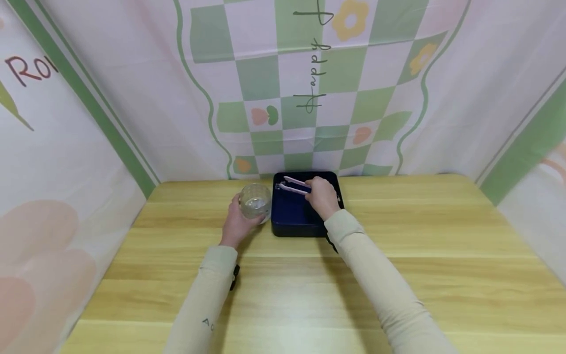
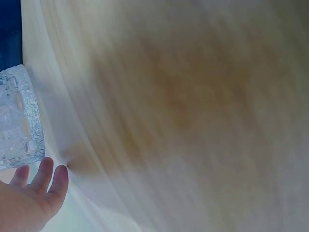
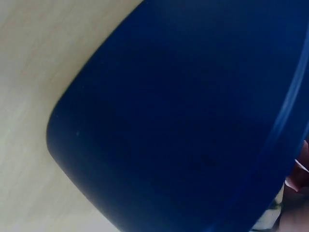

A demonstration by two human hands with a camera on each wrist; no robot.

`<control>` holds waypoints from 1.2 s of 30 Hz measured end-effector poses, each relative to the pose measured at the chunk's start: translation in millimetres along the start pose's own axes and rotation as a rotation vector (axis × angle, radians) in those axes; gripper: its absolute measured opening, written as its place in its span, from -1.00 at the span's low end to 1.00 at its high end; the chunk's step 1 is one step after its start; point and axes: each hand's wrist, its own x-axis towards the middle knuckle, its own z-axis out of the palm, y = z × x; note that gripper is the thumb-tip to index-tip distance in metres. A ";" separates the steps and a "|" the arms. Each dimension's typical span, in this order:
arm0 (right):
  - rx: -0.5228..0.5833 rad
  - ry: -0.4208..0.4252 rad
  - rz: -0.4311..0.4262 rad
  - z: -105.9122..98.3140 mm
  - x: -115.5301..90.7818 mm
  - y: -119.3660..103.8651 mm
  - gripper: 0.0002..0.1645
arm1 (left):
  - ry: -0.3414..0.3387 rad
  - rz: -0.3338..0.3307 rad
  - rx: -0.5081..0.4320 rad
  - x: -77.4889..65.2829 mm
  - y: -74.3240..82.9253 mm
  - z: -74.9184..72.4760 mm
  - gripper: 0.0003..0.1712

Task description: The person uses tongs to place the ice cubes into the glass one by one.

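Note:
On the left of a dark blue rectangular tray [image 1: 297, 230], my left hand [image 1: 237, 227] holds a clear glass [image 1: 255, 198], thumb on its near right side and fingers around its left. In the left wrist view the glass [image 2: 19, 118] has a patterned surface, and fingertips [image 2: 58, 181] lie along it. My right hand [image 1: 324, 197] grips a pair of pale pink tongs [image 1: 295, 190] over the tray. Their two arms stand apart and their tips point left toward the glass. The tray's outer wall [image 3: 169, 106] fills most of the right wrist view, hiding the tongs' tips.
The wooden table [image 1: 283, 305] carries the tray near its back edge. Right behind it hangs a patterned cloth [image 1: 300, 113] with green checks. More cloth walls [image 1: 66, 162] rise at the left and right sides.

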 end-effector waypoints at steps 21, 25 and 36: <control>-0.101 0.037 -0.100 9.6 4.6 2.5 -0.56 | 0.007 0.014 -0.006 -1.2 1.4 3.1 0.11; -0.088 0.039 -0.094 9.4 4.6 2.9 -0.56 | 0.007 0.016 -0.009 -0.8 1.0 4.1 0.11; -0.060 -0.014 -0.100 9.6 9.3 2.6 -0.54 | 0.017 0.003 -0.010 -1.3 2.7 1.2 0.11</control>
